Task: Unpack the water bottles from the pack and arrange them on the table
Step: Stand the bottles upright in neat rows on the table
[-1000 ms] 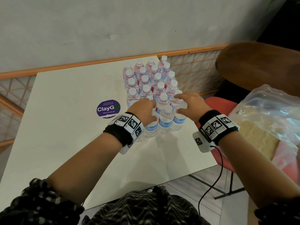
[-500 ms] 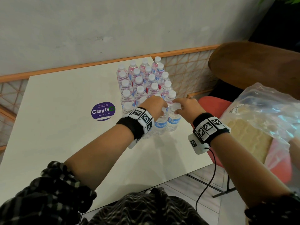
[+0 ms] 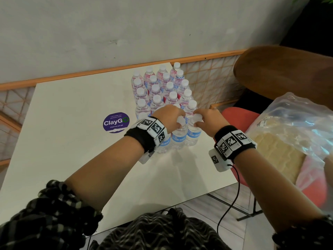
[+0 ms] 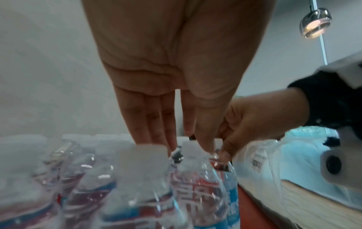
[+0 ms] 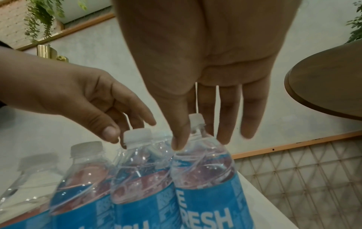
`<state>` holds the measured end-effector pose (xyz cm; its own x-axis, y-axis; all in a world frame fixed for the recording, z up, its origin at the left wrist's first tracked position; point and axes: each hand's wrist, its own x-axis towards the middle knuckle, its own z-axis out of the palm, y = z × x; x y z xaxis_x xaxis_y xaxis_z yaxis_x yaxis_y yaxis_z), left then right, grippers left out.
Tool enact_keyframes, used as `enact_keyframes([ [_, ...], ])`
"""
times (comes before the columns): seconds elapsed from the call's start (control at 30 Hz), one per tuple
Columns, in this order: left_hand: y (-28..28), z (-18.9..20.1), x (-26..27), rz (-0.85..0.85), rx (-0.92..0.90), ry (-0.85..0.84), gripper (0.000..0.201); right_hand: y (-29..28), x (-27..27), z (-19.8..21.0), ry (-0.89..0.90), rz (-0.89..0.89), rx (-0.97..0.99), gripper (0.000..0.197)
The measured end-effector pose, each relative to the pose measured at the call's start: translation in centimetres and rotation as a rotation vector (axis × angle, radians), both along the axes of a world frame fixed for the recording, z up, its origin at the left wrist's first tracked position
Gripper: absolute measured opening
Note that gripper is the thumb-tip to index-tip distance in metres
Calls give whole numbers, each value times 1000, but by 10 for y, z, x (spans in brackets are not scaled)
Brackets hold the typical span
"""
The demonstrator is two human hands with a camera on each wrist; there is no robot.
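My two hands work at the near end of a block of clear plastic water bottles (image 3: 162,91) with white caps and blue-and-red labels, standing upright in tight rows along the right edge of the white rectangular table (image 3: 72,141), from its far right corner toward me.

Left hand (image 3: 168,117): fingers curled down over the cap of a near-row bottle (image 3: 178,136). In the right wrist view the thumb and fingertips close round that white cap (image 5: 137,136). In the left wrist view the fingers (image 4: 152,120) point straight down among the caps, so I read the grip from the other view.

Right hand (image 3: 207,118): set over the near-right bottle (image 3: 193,134), at the table's right edge. In the right wrist view the thumb touches the bottle's shoulder beside the cap (image 5: 195,119), with the other fingers hanging straight behind it; I cannot tell whether they grip.

Both wrists carry black bands with black-and-white square markers (image 3: 153,127).

A round purple "ClayGo" sticker (image 3: 116,122) lies on the table, left of the bottles. Off the right edge, a crumpled clear plastic bag (image 3: 297,132) rests over a red chair seat (image 3: 236,114), beside a round brown wooden tabletop (image 3: 288,69).
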<state>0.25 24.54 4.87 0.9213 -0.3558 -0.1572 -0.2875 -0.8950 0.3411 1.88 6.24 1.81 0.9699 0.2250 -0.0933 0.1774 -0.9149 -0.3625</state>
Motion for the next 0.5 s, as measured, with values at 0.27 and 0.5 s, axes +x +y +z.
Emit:
enact_keyframes([
  [0.27,69,27,-18,137,222,42,47,32,-18,5,-178,266,-90,46],
  [0.5,86,2,-34,173,276,169,53,73,-23,4,-144,408,-215,55],
])
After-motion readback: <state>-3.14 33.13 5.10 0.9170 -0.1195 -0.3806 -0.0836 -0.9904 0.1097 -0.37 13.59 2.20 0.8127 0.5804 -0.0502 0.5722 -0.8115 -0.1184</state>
